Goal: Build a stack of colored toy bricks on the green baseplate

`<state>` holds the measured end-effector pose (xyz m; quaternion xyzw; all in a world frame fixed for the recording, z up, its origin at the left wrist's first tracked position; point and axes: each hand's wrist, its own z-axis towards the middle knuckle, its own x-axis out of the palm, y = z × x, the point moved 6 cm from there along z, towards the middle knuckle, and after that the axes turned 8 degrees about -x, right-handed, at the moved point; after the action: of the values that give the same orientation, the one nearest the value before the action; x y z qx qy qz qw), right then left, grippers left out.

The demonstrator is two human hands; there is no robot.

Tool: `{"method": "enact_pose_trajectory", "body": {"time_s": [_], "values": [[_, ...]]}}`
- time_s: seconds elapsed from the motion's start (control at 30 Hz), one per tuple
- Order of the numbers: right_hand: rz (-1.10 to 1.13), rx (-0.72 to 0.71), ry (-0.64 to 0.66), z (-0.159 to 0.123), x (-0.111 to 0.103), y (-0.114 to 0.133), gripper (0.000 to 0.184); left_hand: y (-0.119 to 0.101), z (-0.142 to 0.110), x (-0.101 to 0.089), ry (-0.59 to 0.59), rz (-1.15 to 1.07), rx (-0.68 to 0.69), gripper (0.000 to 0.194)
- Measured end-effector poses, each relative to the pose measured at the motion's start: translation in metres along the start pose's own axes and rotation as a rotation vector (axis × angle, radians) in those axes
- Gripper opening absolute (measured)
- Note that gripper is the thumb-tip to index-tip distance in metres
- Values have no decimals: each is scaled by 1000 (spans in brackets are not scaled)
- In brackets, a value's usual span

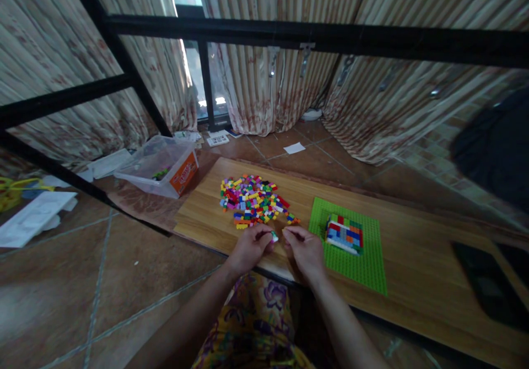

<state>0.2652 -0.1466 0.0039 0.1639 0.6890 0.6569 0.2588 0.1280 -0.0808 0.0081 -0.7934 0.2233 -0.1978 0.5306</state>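
Multicoloured plastic block (345, 235) built, loose bricks (254, 199) remaining, your left hand (251, 248) pinches a whitish brick (275, 238), grip unclear in your right hand (306, 250).

we see a green plate (372, 275), bricks (252, 198) in red, yellow, blue, orange and purple, a brown wood-grained board (421, 253), an orange label (184, 176), black bars (248, 28), cream curtains (281, 0) with reddish blotches, and our yellow clothes (248, 319) with purple flowers

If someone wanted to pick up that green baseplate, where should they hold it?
Likely the near edge of the green baseplate, coming from the near side: it lies flat, and the brick build sits farther back, leaving a bare studded strip there to pinch.
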Motion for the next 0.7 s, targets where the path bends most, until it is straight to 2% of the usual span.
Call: {"method": "enact_pose_trajectory", "body": {"time_s": [0.1, 0.2, 0.3, 0.43, 0.57, 0.7], "values": [[-236, -140, -9, 9, 1, 8, 30, 4, 2, -3, -43, -80, -39, 15], [-314, -195, -28, 10, 4, 14, 34, 6, 4, -4, -53, -96, -39, 18], [-234, -190, 23, 3, 10, 16, 36, 8, 6, -4, -42, -87, -16, 20], [-97, -163, 134, -9, 18, 14, 30, 6, 4, -2, -18, -72, 37, 26], [-3, -118, 97, -14, 20, 12, 26, 4, -3, 3, -20, -87, 36, 31], [152, -9, 56, -19, 22, 12, 30, 0, -11, 6, -56, -54, 65, 32]]}}
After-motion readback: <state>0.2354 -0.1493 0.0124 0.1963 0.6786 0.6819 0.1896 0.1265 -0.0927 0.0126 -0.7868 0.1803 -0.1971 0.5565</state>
